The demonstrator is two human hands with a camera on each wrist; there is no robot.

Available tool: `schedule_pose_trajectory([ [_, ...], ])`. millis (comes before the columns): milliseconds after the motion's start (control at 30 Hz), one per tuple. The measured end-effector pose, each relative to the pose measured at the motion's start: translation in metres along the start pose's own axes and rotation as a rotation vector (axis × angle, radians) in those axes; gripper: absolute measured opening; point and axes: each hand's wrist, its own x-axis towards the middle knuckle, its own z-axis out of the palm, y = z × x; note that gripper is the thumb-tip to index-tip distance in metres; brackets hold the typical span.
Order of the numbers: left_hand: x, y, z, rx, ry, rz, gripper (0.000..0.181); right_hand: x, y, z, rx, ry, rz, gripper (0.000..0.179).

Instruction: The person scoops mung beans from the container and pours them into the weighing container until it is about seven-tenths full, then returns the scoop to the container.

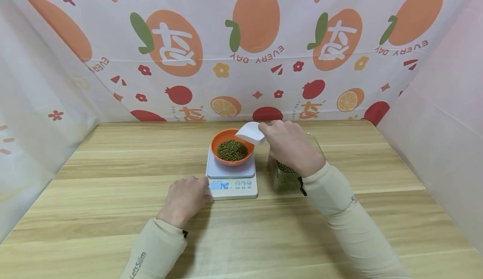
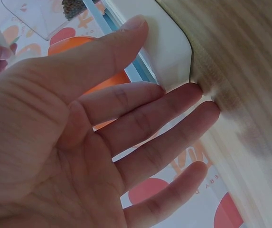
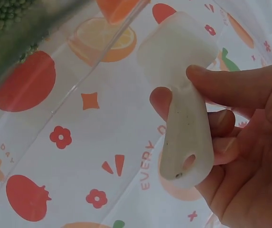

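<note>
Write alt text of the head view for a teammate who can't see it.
A person's right hand holds a white scoop over the right side of an orange bowl of small green beans, set on a white scale. The left hand touches the scale's left edge. A clear container of more beans stands right of the scale.

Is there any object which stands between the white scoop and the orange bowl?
Nothing visible does: the right hand holds the white scoop, whose front edge overlaps the orange bowl in the head view.
</note>
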Motion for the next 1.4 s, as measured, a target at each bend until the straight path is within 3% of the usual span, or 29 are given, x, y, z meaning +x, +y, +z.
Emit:
schedule_pose_trajectory([
  [467,0.002,0.0,-0.002,0.019,0.002,0.002,0.027,-0.006,0.011,0.0,0.022,0.04,0.006,0.02],
  [633,0.001,-0.001,-0.002,0.006,-0.005,-0.001,0.026,-0.011,0.019,-0.001,0.075,0.055,0.019,0.016],
  [1400,0.0,0.001,0.0,-0.003,-0.018,-0.009,0.027,-0.033,0.041,-0.011,0.153,0.02,0.096,0.015],
])
